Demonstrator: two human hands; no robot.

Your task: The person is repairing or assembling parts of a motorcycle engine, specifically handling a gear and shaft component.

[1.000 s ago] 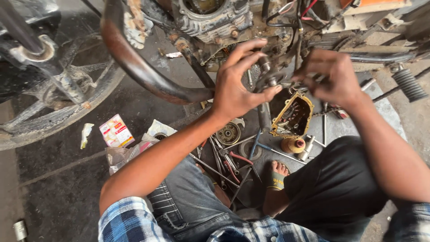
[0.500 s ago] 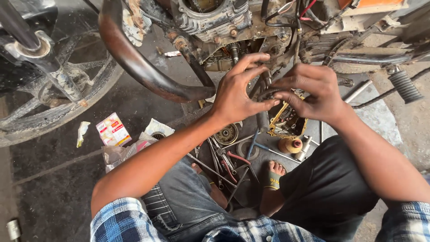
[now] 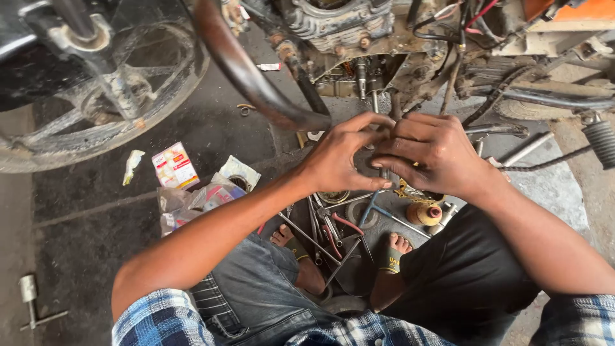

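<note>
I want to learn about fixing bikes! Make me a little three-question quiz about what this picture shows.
1. True or false: the left hand and the right hand are far apart.
2. What lies on the floor between the person's bare feet? A) hand tools B) a helmet C) a bucket
3. Fill in: at the top left stands a spoked ______.

Key:
1. False. The two hands are close together, fingertips meeting over a small part below the engine; the part itself is too hidden to identify.
2. A. Several long metal tools, one with red handles.
3. Wheel.
</note>
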